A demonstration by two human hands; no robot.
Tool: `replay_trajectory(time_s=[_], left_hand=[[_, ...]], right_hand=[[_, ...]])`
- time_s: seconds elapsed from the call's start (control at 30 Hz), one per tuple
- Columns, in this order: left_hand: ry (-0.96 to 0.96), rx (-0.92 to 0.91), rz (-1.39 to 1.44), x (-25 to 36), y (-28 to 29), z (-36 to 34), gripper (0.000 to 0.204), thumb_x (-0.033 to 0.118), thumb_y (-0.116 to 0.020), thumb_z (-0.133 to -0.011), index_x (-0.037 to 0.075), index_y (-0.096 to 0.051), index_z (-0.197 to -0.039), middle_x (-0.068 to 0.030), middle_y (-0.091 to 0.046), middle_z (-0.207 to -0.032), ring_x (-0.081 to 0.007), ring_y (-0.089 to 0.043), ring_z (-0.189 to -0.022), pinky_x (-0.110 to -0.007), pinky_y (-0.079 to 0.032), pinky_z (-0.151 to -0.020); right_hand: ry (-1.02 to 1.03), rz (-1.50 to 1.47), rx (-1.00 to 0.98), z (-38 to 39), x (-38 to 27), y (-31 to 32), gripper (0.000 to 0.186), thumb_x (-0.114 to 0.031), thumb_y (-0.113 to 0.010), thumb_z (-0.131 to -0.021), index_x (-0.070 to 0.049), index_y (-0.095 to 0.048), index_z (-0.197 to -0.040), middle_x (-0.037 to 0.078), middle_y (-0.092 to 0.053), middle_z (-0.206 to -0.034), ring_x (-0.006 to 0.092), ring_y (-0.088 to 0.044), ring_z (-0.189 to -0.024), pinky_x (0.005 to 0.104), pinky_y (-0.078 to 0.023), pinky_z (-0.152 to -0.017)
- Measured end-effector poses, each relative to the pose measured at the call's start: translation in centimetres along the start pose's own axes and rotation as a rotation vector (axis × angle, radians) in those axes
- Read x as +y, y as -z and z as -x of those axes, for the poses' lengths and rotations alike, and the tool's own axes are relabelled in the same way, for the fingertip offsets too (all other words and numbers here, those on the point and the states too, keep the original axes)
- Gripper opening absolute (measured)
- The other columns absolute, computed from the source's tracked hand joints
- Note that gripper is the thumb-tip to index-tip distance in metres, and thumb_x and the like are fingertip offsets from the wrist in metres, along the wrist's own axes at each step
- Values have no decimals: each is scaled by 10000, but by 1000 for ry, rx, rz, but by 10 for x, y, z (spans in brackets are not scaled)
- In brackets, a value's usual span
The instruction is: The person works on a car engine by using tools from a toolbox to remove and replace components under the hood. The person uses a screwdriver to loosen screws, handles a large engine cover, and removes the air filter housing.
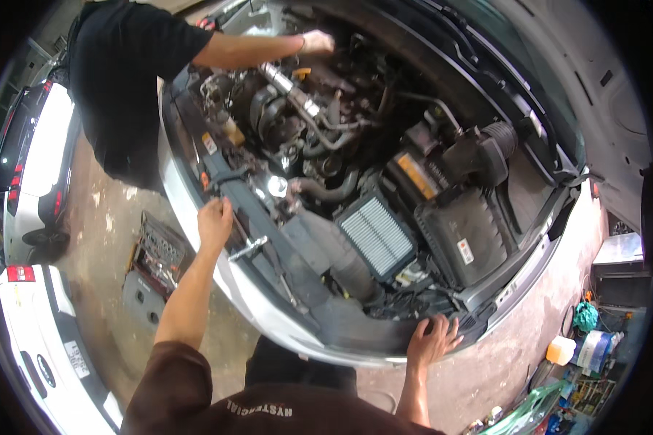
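Observation:
My left hand [215, 223] is closed over the front edge of a car's engine bay; whatever its fingers hold, if anything, is hidden. Just beyond it lies an orange-handled tool [204, 180], perhaps a screwdriver. A T-shaped metal tool [249, 249] rests on the black front panel [257, 217], with a wrench-like tool [290, 293] nearer me. My right hand [432, 341] has its fingers spread on the car's front corner. Between and beyond the hands, a pleated air filter [377, 235] in a dark frame sits beside a black ribbed housing [463, 235].
Across the engine [297, 109], another person in black [127, 87] reaches in with a hand [315, 43]. A battery [417, 174] stands behind the filter. On the floor lie an open tool case [163, 246] and a grey cover [144, 299]. Bottles [560, 351] stand at right.

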State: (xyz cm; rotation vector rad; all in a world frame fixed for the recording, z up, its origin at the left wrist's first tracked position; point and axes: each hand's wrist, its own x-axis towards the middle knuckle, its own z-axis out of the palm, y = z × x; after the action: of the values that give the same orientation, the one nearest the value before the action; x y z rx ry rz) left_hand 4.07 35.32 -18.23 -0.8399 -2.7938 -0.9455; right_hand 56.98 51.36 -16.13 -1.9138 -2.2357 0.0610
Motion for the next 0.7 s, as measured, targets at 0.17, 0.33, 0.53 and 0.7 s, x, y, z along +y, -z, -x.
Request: replay_trajectory(time_s=[0.17,0.33,0.53,0.7], left_hand=[[-21,-44,41,0,-12,-1,434,229,-630,-1009,-58,-574,-688,-211,-572,-713,-427,-568,-633,-488,-440,-622],[-25,-105,87,-4,-4,1,425,202,-622,-1023,-56,-548,-694,-180,-525,-690,-401,-547,-605,-470,-415,-591],[-33,-208,118,-2,-4,-3,416,148,-648,-1006,-31,-515,-655,-161,-484,-661,-368,-499,-553,-453,-381,-548],[-94,-353,103,-4,-2,-7,430,85,-677,-969,19,-468,-599,-134,-458,-626,-341,-491,-532,-455,-364,-531]], right_hand=[[144,-549,37,-38,-60,-7,100,-49,-661,-991,1,-693,-1071,144,-723,-1025,288,-698,-971,392,-538,-907],[-356,-1333,-733,-117,-210,-82,378,-195,-636,-1033,138,-626,-1212,241,-716,-1113,305,-731,-1028,389,-606,-897],[-1212,-1406,-1044,-176,-336,-210,871,-294,-618,-1021,253,-157,-1517,513,-342,-1514,560,-459,-1420,565,-447,-1180],[-1687,-1335,-835,-168,-378,-265,751,-286,-701,-980,-66,-337,-1599,347,-411,-1571,479,-423,-1466,598,-370,-1218]])
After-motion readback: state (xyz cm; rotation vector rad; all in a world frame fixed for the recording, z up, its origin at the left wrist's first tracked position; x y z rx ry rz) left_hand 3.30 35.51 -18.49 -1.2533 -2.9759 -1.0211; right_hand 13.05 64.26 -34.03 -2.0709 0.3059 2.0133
